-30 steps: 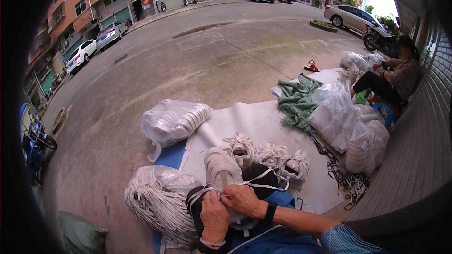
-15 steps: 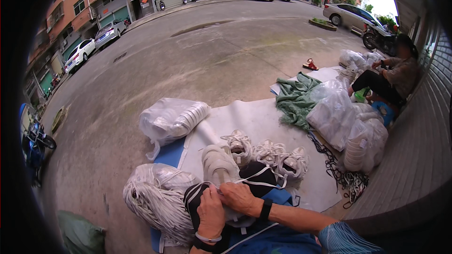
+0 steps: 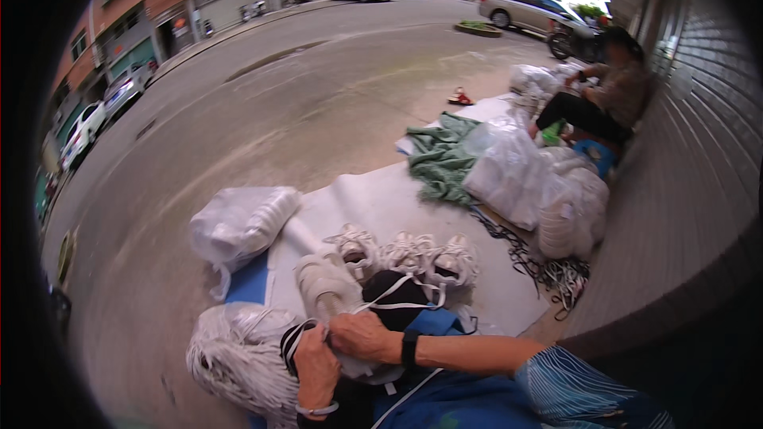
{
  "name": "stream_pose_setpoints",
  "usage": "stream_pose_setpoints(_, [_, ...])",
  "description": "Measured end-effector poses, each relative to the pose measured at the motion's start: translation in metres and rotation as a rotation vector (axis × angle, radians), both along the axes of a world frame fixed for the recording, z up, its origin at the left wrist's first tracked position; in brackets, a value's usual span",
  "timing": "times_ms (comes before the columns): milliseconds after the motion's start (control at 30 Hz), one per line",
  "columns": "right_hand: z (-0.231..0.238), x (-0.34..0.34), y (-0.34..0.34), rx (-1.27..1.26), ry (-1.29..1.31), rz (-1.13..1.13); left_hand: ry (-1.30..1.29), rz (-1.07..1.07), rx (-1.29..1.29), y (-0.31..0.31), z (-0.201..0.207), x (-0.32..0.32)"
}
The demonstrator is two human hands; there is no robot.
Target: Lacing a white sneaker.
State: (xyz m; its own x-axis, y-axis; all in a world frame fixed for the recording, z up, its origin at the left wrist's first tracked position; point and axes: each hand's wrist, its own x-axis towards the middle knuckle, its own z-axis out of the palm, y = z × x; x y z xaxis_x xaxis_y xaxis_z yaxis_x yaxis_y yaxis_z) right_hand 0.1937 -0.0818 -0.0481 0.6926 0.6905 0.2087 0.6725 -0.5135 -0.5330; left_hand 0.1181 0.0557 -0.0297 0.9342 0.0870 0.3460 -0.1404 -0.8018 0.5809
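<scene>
A white sneaker (image 3: 324, 284) lies over my lap, its toe pointing away from me. At its lacing, my left hand (image 3: 318, 367) and my right hand (image 3: 366, 337) are close together, fingers closed on the white shoelace (image 3: 405, 294). One loose lace loops out to the right across my dark-clad knee. The fingertips and the exact lace ends are partly hidden and blurred. Just beyond, several white sneakers (image 3: 453, 260) with loose laces stand in a row on the white sheet (image 3: 366, 199). Left of my hands lies a big bundle of white laces (image 3: 238, 365).
A clear plastic bag of white shoes or soles (image 3: 242, 222) lies at the sheet's left. To the right are green cloth (image 3: 443, 155), white bags (image 3: 517, 175), dark cords (image 3: 524, 258) and a ribbed shutter wall (image 3: 691, 183). Another person (image 3: 604, 95) sits farther along it.
The whole scene has shifted left in the picture as my head turned right. Both hands stay closed at the sneaker's lacing, with the left hand slightly lower relative to the shoe.
</scene>
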Motion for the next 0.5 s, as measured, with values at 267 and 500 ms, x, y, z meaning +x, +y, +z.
stream_pose_setpoints(267, [0.021, -0.003, 0.004, 0.002, 0.080, -0.104, -0.027, -0.001, 0.055, -0.002, 0.006, 0.001])
stream_pose_setpoints(500, [0.003, -0.004, -0.005, -0.077, -0.099, -0.061, -0.034, -0.006, -0.088, 0.007, -0.009, -0.002])
